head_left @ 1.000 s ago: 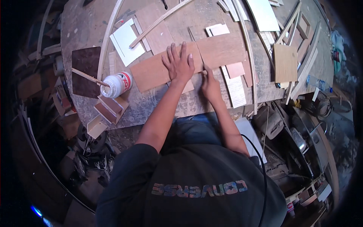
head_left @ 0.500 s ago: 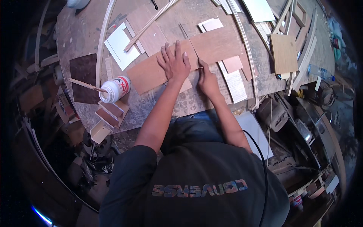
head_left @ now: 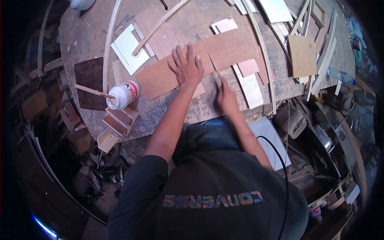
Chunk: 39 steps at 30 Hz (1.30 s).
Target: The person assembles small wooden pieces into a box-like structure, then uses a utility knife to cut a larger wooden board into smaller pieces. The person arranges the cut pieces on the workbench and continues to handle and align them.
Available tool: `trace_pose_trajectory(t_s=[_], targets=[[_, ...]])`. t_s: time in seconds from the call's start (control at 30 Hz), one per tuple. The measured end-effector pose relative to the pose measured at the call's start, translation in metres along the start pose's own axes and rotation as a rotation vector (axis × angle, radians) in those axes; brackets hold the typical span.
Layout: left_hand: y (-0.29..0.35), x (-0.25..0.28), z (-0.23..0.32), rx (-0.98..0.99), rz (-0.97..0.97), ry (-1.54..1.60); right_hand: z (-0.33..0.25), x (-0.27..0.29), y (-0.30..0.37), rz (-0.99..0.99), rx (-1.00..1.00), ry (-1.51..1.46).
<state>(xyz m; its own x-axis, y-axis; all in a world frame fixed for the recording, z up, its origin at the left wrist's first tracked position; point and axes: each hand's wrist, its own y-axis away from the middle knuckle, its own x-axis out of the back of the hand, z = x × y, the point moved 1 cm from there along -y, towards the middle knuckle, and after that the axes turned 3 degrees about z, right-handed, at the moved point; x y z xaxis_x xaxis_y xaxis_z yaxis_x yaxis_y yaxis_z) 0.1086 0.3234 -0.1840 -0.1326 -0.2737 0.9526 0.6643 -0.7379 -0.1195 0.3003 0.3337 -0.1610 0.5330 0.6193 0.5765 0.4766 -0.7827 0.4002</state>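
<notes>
Board (head_left: 230, 49) slants lengthwise, right end farther away.

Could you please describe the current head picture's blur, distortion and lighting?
Head view: the bare right hand is blurred, the bare left hand on the flat brown wooden board sharper; head view: the worn wooden tabletop shows curved edges, corners are black, and a blue-white streak glows lower left.
</notes>
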Motion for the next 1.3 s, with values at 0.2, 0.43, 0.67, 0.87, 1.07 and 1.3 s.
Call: trace_pose_trajectory(t_s=[0.2, 0.43, 0.67, 0.87, 1.07, 1.3], targets=[[-0.002, 0.0, 0.001, 0.003, -0.018, 0.022, 0.014, 0.004, 0.022, 0.079, 0.131, -0.054], [-0.001, 0.001, -0.002, -0.002, -0.023, 0.012, -0.008, 0.002, -0.001, 0.02, 0.005, -0.002], [-0.002, 0.001, 0.005, -0.002, -0.01, 0.019, -0.016, -0.001, -0.023, 0.042, 0.007, -0.025], [0.003, 0.005, 0.004, 0.001, -0.027, 0.034, -0.014, -0.003, -0.026, 0.053, 0.081, -0.038], [-0.01, 0.0, 0.002, 0.007, -0.018, 0.011, -0.004, 0.005, 0.0, 0.015, 0.019, -0.008], [-0.002, 0.001, 0.0, 0.003, -0.04, 0.036, -0.01, 0.005, 0.006, -0.003, 0.015, -0.029]])
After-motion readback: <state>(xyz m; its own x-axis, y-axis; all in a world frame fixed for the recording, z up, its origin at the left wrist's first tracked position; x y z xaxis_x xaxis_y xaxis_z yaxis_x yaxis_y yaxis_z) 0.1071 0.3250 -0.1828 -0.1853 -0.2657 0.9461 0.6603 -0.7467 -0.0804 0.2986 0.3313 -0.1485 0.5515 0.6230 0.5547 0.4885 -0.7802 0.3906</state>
